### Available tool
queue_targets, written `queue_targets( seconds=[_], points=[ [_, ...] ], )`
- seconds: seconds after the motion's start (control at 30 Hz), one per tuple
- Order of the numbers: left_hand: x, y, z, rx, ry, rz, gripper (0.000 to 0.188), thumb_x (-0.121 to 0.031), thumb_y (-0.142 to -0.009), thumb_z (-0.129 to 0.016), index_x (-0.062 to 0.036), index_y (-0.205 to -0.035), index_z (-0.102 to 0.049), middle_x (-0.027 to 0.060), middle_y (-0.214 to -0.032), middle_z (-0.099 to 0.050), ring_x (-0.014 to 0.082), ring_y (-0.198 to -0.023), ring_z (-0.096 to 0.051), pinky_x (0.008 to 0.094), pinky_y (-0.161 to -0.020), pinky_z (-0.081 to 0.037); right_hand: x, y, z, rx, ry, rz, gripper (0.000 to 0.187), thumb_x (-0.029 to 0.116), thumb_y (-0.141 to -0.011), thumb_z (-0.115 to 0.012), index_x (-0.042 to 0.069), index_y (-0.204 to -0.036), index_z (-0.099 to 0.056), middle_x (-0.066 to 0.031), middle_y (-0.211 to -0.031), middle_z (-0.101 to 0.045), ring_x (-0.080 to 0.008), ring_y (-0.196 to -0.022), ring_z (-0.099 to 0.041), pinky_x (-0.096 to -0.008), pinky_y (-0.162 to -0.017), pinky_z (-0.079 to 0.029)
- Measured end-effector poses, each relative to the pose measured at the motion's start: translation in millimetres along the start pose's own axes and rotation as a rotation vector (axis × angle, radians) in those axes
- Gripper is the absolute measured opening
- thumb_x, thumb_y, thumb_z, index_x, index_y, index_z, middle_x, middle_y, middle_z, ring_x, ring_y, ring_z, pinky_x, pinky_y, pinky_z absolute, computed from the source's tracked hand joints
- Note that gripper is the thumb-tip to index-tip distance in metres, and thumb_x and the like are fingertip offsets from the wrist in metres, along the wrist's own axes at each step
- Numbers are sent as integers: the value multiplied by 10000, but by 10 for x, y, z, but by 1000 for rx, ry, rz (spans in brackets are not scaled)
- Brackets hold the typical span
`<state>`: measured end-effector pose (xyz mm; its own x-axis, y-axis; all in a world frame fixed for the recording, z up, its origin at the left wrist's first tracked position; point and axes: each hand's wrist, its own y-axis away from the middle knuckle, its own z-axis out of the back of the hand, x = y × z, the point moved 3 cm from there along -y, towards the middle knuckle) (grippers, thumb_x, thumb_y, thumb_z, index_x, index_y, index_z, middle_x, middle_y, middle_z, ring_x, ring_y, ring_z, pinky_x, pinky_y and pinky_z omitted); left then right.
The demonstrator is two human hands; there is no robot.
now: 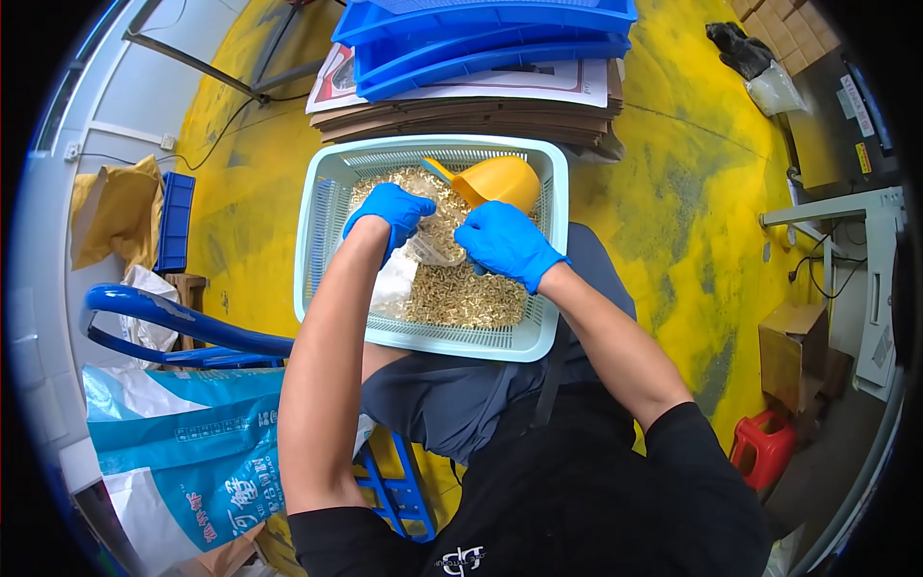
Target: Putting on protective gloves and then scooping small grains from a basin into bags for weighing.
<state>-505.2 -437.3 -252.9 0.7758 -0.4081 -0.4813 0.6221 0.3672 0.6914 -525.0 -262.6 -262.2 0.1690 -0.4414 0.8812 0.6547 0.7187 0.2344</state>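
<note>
observed gripping crumpled, clear plastic bag (437, 253) between curled fingers of blue-gloved left hand (392, 216) and blue-gloved right hand (507, 244), over short golden pellets (461, 298); cannot determine long axis.

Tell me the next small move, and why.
Probably work the mouth of the clear bag wider: the left hand and right hand are both at it, over loose gold pieces, while the scoop lies unheld. Whether the bag is already open isn't clear.

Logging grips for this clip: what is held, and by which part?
The left hand and right hand seem to pinch a clear plastic bag by its edges.
</note>
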Motion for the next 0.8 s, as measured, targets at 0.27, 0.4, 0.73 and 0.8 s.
queue_targets(
  seconds=[0.27,0.4,0.73,0.8],
  points=[
    [101,-297,25,79,-600,-525,291,-197,-833,-607,30,-1012,-576,168,-915,-606,241,-751,-625,341,-689,-547,-8,-15,-10,2,-17,21,345,237,-775,-473,-8,-562,-590,-115,-491,-580,-204,-454,-589,-319,-554,-487],
    [336,-240,76,12,-34,-441,322,-189,-852,-563,28,-1089,-555,175,-966,-617,237,-844,-625,334,-709,-541,27,-9,7,18,-33,-19,354,252,-765,-461,9,-546,-597,-118,-497,-580,-237,-490,-594,-345,-577,-491],
    [-17,431,-29,-208,-183,-315,400,-375,-868,-474,-41,-1018,-635,170,-836,-658,296,-798,-643,392,-750,-489,79,-46,41,2,64,-50,341,260,-753,-504,-18,-586,-608,-128,-491,-575,-213,-474,-595,-323,-546,-487],
    [-137,527,-78,-96,-319,-216,432,-311,-878,-399,-82,-1228,-508,197,-1023,-618,333,-942,-599,432,-840,-457,38,-47,40,-7,95,-6,341,259,-754,-506,-21,-589,-608,-131,-492,-575,-213,-465,-592,-320,-536,-485]
  ],
)
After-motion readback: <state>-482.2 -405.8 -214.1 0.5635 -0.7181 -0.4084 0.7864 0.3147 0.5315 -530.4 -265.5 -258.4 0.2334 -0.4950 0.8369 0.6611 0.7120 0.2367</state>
